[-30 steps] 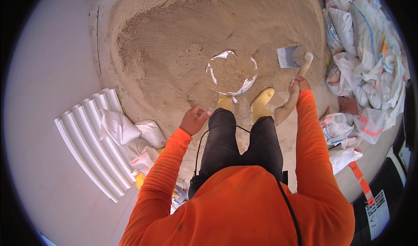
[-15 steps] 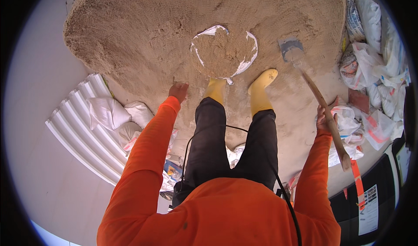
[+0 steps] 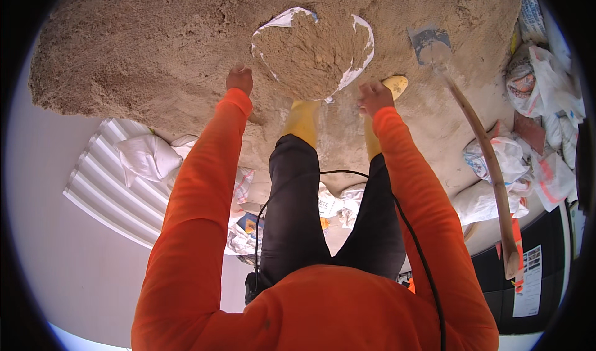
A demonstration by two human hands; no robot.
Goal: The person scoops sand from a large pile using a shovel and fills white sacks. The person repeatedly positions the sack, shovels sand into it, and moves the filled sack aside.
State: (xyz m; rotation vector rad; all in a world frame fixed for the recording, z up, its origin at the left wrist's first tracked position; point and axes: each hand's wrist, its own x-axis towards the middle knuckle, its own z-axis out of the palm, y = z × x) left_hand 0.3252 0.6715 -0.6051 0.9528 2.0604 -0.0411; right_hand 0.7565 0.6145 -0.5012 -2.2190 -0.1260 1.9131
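Building site, sand heap [image 3: 155, 47], shovel [image 3: 472, 134], filled sacks [image 3: 496, 183], corrugated sheet [image 3: 112, 189]

Sand heap [image 3: 155, 47] bears open sand-filled sack [image 3: 313, 53], shovel [image 3: 478, 140]; filled sacks [image 3: 496, 177] at edge.

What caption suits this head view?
Both hands, left hand and right hand, reach toward a sand-filled sack; shovel lies aside.

Tight around the sack mouth, open sand at upper left

I see my left hand [image 3: 239, 79] with bare sand pile [image 3: 143, 47] all around it in the upper left; my right hand [image 3: 374, 96] is hemmed in by the open white sack [image 3: 313, 50], the yellow boot [image 3: 395, 85] just beside it, and the shovel [image 3: 481, 146] lying along the right of frame, with filled bags [image 3: 503, 165] crowding the right edge.
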